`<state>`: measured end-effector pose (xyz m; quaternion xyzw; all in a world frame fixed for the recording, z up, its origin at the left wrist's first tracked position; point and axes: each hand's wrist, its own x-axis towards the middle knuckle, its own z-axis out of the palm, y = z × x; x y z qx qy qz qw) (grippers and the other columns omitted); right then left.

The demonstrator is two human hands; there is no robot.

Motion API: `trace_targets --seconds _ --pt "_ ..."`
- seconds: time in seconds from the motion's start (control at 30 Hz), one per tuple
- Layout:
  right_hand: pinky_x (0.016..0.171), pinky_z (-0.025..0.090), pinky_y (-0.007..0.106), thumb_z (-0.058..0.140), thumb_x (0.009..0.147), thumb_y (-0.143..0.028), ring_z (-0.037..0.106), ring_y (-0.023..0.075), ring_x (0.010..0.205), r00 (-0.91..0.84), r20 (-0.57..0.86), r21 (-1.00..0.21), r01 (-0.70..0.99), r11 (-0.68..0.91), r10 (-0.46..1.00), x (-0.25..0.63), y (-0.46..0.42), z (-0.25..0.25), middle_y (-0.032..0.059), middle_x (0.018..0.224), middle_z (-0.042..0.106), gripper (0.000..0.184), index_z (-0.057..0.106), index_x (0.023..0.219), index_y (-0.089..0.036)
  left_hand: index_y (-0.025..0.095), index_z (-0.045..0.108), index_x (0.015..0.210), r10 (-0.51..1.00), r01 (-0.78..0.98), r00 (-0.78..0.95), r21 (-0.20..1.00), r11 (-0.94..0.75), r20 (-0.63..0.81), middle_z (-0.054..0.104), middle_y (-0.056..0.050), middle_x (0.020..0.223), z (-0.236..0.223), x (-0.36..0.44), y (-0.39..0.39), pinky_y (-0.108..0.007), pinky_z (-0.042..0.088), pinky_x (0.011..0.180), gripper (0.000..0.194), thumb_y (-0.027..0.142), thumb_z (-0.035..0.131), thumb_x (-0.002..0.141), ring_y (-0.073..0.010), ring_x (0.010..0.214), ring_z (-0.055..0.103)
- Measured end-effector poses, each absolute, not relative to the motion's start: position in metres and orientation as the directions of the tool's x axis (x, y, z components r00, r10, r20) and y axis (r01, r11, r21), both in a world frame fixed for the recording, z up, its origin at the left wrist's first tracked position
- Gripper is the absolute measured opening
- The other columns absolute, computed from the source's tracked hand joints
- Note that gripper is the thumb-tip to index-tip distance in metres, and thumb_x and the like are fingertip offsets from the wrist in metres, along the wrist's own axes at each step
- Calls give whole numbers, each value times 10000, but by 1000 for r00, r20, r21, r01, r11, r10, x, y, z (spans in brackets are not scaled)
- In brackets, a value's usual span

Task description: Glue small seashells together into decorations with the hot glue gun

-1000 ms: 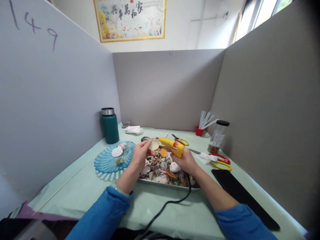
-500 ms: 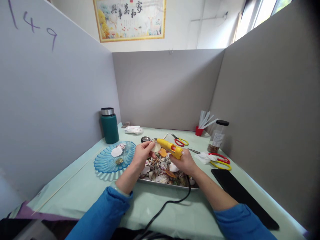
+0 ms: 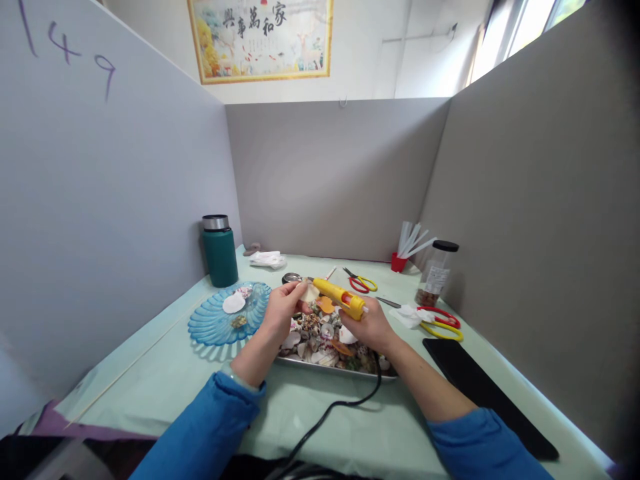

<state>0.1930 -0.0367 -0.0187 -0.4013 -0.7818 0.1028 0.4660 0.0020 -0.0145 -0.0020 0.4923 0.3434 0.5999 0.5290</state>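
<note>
Gluing seemed to be in hand. A shell (image 3: 309, 293) was pinched by the left hand (image 3: 283, 308); a glue gun (image 3: 337, 295) was grasped in the right hand (image 3: 371, 325), its nozzle beside the shell, contact uncertain. The shell was held left of the right hand, toward the tray's (image 3: 330, 369) far edge. Next, steady aim seemed required.

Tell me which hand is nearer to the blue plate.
Left. The left hand, pinching a pale shell, is just right of the blue plate. The right hand, gripping the yellow glue gun, is farther off to the right.
</note>
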Motion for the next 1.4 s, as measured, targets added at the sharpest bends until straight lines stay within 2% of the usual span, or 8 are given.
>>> trace_targets --seconds 0.3,0.6,1.07,1.4 --pt "542 387 224 510 700 -153 508 124 544 -258 684 -477 550 686 682 191 -36 -18 -8 646 573 85 580 733 -190 131 671 768 969 -299 45 929 -218 242 549 33 488 -2 2 -15 -195 439 436 308 413 696 646 -66 372 476" --pt "564 390 230 503 700 -143 533 133 572 -263 700 -457 550 699 664 191 -37 -17 5 696 610 118 593 760 -191 135 660 761 967 -288 48 930 -227 251 560 29 520 -1 1 -15 -200 442 443 307 423 688 658 -67 380 483" --pt "531 338 221 501 689 -143 460 114 519 -249 762 -389 562 730 598 190 -36 -18 -29 589 493 59 483 674 -198 122 646 765 966 -307 -34 917 -254 257 529 44 496 -2 1 -13 -194 426 433 347 435 704 628 -69 372 489" --pt "543 334 230 495 693 -139 458 117 535 -264 749 -378 582 720 607 190 -37 -16 -24 602 493 63 481 676 -198 113 644 798 963 -303 -41 915 -265 266 531 37 490 -4 0 -12 -189 424 437 342 415 698 646 -70 379 492"
